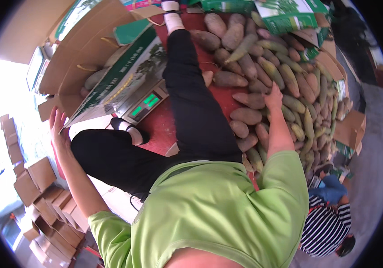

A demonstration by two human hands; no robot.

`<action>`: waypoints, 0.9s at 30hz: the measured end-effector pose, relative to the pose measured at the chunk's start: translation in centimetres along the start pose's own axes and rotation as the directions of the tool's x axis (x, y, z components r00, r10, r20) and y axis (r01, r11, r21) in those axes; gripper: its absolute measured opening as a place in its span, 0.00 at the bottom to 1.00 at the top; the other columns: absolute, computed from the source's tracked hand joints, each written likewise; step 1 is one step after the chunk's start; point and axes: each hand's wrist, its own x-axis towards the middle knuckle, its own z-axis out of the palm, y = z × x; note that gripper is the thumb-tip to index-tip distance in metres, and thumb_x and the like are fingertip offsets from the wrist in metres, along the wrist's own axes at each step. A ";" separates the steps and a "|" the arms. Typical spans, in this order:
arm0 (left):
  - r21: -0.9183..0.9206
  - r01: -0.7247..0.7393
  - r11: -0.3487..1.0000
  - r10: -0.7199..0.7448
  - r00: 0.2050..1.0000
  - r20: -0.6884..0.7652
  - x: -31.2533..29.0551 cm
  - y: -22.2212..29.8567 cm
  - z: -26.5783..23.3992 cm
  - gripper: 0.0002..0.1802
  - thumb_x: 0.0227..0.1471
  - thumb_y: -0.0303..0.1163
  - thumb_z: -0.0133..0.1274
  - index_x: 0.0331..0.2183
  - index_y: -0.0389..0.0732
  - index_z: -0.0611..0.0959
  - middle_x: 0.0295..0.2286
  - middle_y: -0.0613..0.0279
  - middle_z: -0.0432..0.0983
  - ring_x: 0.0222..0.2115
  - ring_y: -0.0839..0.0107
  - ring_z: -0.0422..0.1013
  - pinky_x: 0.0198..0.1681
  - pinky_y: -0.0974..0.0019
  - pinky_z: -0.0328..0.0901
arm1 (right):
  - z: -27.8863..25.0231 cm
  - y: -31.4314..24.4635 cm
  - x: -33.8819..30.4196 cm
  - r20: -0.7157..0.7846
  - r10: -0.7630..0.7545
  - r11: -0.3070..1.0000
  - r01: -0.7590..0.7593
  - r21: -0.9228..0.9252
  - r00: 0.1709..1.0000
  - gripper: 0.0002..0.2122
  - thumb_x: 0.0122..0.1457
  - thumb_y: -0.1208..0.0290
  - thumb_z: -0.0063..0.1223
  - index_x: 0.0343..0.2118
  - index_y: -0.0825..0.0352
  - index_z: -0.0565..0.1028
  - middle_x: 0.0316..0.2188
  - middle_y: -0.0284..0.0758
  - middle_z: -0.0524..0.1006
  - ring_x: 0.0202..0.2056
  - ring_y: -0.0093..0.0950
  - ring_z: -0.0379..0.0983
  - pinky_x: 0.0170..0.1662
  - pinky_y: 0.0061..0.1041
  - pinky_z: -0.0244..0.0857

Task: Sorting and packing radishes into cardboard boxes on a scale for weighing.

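My left hand (58, 129) has its fingers stretched out, beside the lower corner of an open cardboard carton (62, 73). The carton's green and white printed flap (118, 76) leans toward me, and pale roots show inside. My right hand (273, 97) is at the heap of root vegetables, with its fingers closed at the end of a brownish root vegetable (248, 100); the fingertips are partly hidden. The heaped roots (267, 80) are reddish-brown and green, thick and long. A scale with a lit green display (145, 105) stands beside the carton, between my legs.
My legs (196, 102) stretch across the red surface (164, 127). A green and white carton (289, 15) lies at the far edge of the heap. Stacked brown boxes (51, 201) stand at lower left. A person in a striped shirt (323, 228) is at lower right.
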 end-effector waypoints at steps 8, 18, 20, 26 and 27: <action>0.054 -0.040 0.998 0.038 0.999 0.031 -1.7 1.2 1.7 0.37 0.46 0.43 0.61 0.55 0.42 0.66 0.51 0.54 0.60 0.52 0.63 0.58 0.49 0.61 0.60 | 0.8 0.6 -0.9 -0.137 -0.015 0.997 0.004 -0.078 0.990 0.24 0.41 0.73 0.57 0.46 0.57 0.70 0.48 0.40 0.67 0.49 0.45 0.62 0.52 0.37 0.59; 0.142 -0.031 0.989 0.025 0.999 0.047 -3.5 2.3 2.9 0.45 0.43 0.43 0.63 0.59 0.44 0.60 0.49 0.53 0.60 0.53 0.63 0.56 0.51 0.59 0.54 | -0.6 1.2 -3.3 -0.221 -0.092 0.996 0.087 -0.031 0.971 0.18 0.42 0.76 0.58 0.39 0.61 0.71 0.37 0.41 0.72 0.43 0.44 0.65 0.46 0.40 0.61; 0.131 -0.032 0.991 0.027 0.999 0.037 -3.3 2.1 2.6 0.45 0.42 0.43 0.63 0.59 0.44 0.60 0.49 0.53 0.60 0.53 0.64 0.57 0.50 0.58 0.54 | -2.9 0.3 -3.7 -0.273 -0.113 0.984 0.146 0.103 0.955 0.20 0.39 0.78 0.61 0.39 0.62 0.71 0.37 0.41 0.73 0.42 0.45 0.65 0.46 0.40 0.60; 0.122 -0.025 0.992 0.020 0.999 0.041 -3.0 1.8 2.4 0.46 0.42 0.44 0.63 0.59 0.44 0.60 0.47 0.54 0.62 0.51 0.64 0.59 0.48 0.59 0.56 | -13.0 -5.7 -3.1 -0.487 -0.220 0.877 0.390 0.280 0.845 0.22 0.42 0.79 0.62 0.43 0.64 0.71 0.41 0.41 0.72 0.44 0.41 0.66 0.49 0.35 0.59; 0.120 -0.030 0.992 0.024 0.998 0.052 -2.9 1.9 2.5 0.46 0.41 0.44 0.63 0.59 0.43 0.60 0.46 0.54 0.62 0.50 0.64 0.60 0.48 0.60 0.56 | -14.4 -6.9 -2.7 -0.553 -0.252 0.787 0.501 0.361 0.794 0.21 0.44 0.79 0.61 0.44 0.65 0.70 0.42 0.40 0.71 0.45 0.38 0.66 0.49 0.33 0.60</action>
